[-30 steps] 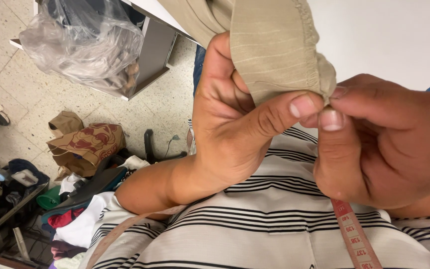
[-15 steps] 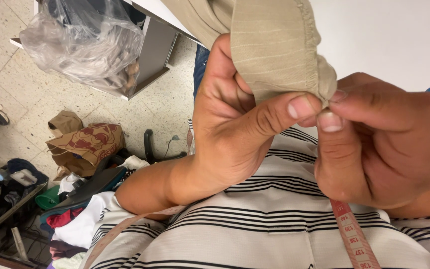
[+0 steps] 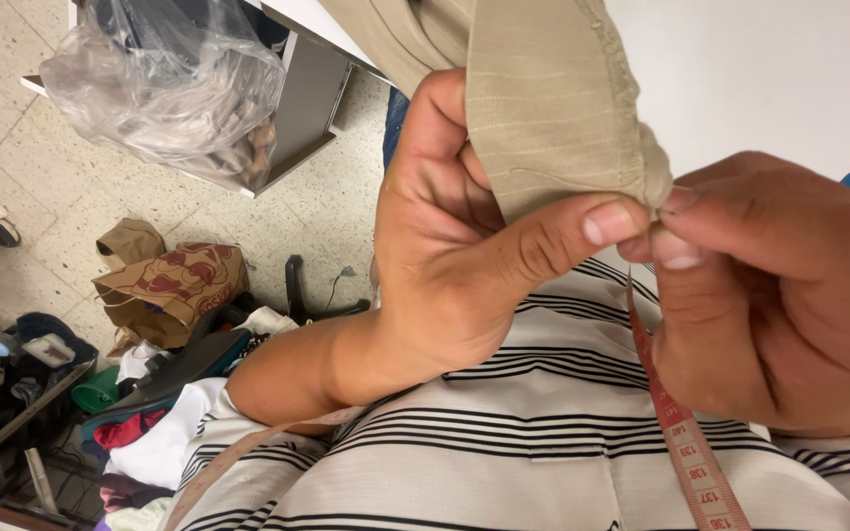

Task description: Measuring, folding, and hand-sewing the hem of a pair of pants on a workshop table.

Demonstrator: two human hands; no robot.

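Your left hand (image 3: 445, 265) sat at centre frame, thumb pressed up against the lower corner of the beige cloth (image 3: 553, 108), clamping the folded hem between thumb and fingers. Your right hand (image 3: 779, 305) filled the right of the frame; its thumb and forefinger were pinched together at that same corner, tip to tip with the left thumb. Whether they gripped the cloth edge itself or a thread end could not be told: the contact point was too small to resolve.

The cloth hung from the top centre of the frame, its stitched hem running down the right edge to the pinched corner. A red tape measure (image 3: 686, 442) ran from under the right hand to the lower edge of the frame, over your striped shirt (image 3: 504, 433).

At the upper left stood a clear plastic bag (image 3: 164, 84); at the left, on the floor, lay a brown paper bag (image 3: 174, 285) and loose clothing.

Probable faults from this position:
- The corner could slip free, because both grips acted on a very small area.
- The hem could fray or its stitching open, if the two hands pulled apart too hard.
- The tape could slide off the shirt, since nothing visibly secured it.
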